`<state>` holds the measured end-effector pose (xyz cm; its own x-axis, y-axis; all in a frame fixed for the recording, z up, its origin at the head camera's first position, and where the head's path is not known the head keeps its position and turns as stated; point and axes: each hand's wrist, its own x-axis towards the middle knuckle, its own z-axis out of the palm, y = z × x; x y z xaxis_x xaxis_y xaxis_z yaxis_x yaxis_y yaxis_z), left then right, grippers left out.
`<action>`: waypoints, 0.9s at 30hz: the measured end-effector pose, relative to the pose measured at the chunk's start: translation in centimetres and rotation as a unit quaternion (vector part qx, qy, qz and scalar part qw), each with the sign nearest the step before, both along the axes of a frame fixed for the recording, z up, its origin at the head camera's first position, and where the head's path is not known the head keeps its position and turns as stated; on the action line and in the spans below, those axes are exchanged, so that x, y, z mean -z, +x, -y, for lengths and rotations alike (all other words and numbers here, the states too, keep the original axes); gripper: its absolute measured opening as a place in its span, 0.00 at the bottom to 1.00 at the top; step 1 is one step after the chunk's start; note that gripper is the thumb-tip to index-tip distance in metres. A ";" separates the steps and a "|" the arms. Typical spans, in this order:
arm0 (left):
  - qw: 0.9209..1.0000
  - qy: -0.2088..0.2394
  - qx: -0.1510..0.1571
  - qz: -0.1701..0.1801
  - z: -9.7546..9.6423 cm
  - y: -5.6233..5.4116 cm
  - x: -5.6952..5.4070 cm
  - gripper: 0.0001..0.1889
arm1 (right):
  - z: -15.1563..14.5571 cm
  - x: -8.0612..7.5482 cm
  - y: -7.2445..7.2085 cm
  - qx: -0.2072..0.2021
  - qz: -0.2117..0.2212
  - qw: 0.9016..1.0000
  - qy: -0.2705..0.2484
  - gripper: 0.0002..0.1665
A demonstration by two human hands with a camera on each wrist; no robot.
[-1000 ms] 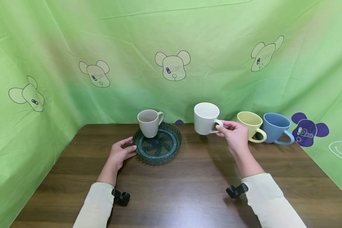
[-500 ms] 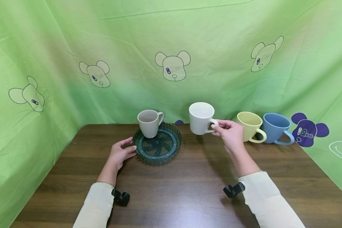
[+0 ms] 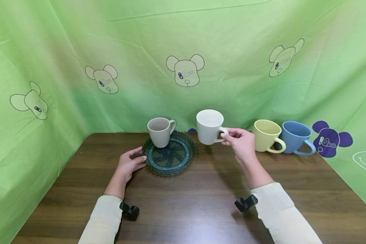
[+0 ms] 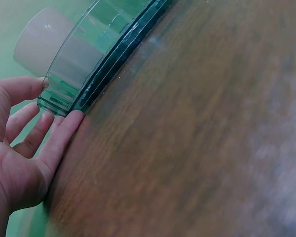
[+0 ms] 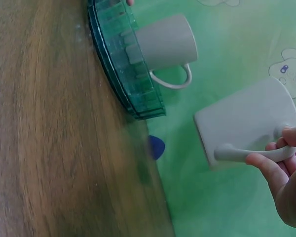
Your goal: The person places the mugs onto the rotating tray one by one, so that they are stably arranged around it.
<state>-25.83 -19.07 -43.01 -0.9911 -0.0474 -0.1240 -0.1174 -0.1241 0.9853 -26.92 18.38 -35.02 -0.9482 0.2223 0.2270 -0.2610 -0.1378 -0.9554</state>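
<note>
My right hand (image 3: 242, 144) holds a white mug (image 3: 209, 128) by its handle, upright above the table between the tray and the yellow mug. In the right wrist view, the thumb and fingers of the right hand (image 5: 286, 168) pinch that handle, and the mug is clear of the tabletop. A round, see-through green tray (image 3: 170, 169) with a ribbed wall stands at the left, with a grey-beige mug (image 3: 159, 134) upright in its far left part. My left hand (image 3: 130, 164) touches the tray's left side, fingers spread against the wall in the left wrist view.
To the right, a yellow mug (image 3: 265, 135) and a blue mug (image 3: 294, 137) stand side by side at the back of the brown wooden table (image 3: 183, 210). A green curtain (image 3: 134, 91) with printed bear heads hangs behind the table's back edge.
The white mug has moved left in my right hand, away from the yellow mug and nearer the tray. The left hand, tray and grey-beige mug keep their places.
</note>
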 end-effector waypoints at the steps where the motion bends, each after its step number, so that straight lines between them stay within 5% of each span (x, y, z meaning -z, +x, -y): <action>1: 1.000 0.000 -0.001 0.000 0.0 0.0 0.0 0.29 | 0.1 0.0 0.0 0.000 -0.001 1.000 0.000 0.13; 27: 1.000 -0.012 0.002 0.006 0.0 -0.1 0.2 0.29 | 2.1 -0.3 0.0 -0.024 0.020 0.999 0.012 0.20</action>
